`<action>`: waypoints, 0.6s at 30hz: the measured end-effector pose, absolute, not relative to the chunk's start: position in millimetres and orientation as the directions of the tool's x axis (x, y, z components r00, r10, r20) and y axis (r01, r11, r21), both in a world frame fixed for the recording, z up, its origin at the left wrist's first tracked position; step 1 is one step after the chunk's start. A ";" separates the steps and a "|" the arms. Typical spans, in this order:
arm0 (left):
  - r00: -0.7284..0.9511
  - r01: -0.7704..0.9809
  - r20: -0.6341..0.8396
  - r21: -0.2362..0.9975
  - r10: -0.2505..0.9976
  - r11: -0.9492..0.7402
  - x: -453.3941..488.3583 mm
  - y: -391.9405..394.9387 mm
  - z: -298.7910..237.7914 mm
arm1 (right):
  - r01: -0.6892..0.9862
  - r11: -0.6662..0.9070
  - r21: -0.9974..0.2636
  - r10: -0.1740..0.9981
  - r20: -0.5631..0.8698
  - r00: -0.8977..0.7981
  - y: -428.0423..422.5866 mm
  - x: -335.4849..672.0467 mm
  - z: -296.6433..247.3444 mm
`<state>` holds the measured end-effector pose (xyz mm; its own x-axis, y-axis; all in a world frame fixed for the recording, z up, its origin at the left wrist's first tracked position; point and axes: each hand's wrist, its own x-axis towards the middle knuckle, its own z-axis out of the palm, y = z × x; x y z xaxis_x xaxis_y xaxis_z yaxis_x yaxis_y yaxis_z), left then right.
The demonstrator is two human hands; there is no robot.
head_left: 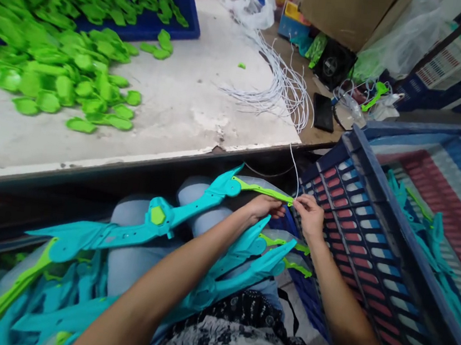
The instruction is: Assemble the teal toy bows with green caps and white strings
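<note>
A turquoise plastic toy bow (122, 232) with lime-green tips lies across my lap. My left hand (266, 207) is closed around the green limb (264, 189) at its right end. At that limb's tip, my right hand (310, 218) pinches a thin white string (296, 172) whose free length rises toward the table edge. Whether the string passes through the tip is too small to tell. Under my left arm lie more turquoise bows (240, 258), their green ends pointing right.
A blue bin (192, 22) spills green plastic pieces (61, 73) over the white tabletop (180, 105). A bundle of white strings (294, 99) hangs near the table's right corner. At my right stands a blue slatted crate (352, 210) with turquoise parts (436, 237) inside.
</note>
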<state>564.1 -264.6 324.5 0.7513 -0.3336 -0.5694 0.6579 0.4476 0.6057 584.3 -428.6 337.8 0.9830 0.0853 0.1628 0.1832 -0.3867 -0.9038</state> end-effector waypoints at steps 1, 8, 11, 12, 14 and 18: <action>0.748 0.662 -0.564 0.601 -0.349 0.447 565.0 -264.6 324.1 | 0.182 -0.384 -0.905 0.089 0.160 0.983 -428.5 584.3 334.9; 0.732 0.682 -0.529 0.580 -0.430 0.447 565.5 -267.3 325.3 | 0.271 -0.420 -0.866 0.116 0.245 0.962 -425.5 580.5 329.4; 0.730 0.683 -0.514 0.573 -0.450 0.453 566.0 -267.7 323.6 | 0.321 -0.453 -0.832 0.140 0.289 0.947 -425.4 575.6 330.8; 0.730 0.683 -0.510 0.571 -0.455 0.455 566.3 -267.4 322.5 | 0.335 -0.465 -0.820 0.151 0.299 0.942 -426.0 573.6 331.1; 0.730 0.682 -0.499 0.569 -0.467 0.459 566.7 -267.0 320.1 | 0.358 -0.490 -0.795 0.175 0.312 0.934 -427.7 569.9 331.5; 0.742 0.667 -0.469 0.588 -0.479 0.457 567.7 -269.3 318.9 | 0.407 -0.512 -0.757 0.236 0.332 0.913 -430.2 568.2 333.3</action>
<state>567.7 -269.3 318.9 0.7419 -0.4788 -0.4694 0.6672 0.4574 0.5879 568.2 -430.2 333.3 0.9134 0.2363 0.3315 0.4070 -0.5118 -0.7566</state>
